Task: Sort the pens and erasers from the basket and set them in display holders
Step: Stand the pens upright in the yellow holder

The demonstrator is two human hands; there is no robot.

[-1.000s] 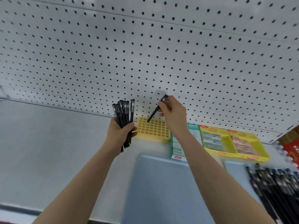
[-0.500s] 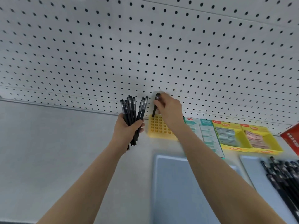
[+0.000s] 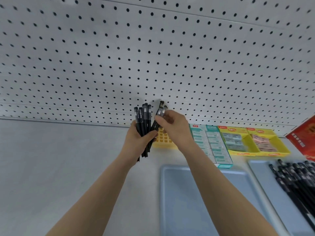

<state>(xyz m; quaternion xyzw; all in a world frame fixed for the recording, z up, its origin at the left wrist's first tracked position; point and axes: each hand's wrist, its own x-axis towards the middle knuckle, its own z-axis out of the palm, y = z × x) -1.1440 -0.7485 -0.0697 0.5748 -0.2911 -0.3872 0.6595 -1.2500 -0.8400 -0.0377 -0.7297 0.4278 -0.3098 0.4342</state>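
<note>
Hands: left hand (image 3: 139, 142) grips the black pens (image 3: 144, 116), right hand (image 3: 173, 128) pinches a pen (image 3: 161, 112) (maybe two). Peel off just one and drop it upright into the yellow grid holder (image 3: 163, 142).

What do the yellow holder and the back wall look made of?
The yellow holder looks like matte moulded plastic: uniform colour, grid of square cells. The back wall is probably white painted metal pegboard: faint sheen, regular round holes.

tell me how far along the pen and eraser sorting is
Done: erasers sit in the teal box and two yellow boxes. In hand: left hand grips a bundle of pens, right hand pinches a pen from it over the yellow grid holder. Left: that bundle and the pens on the right tray.
</note>
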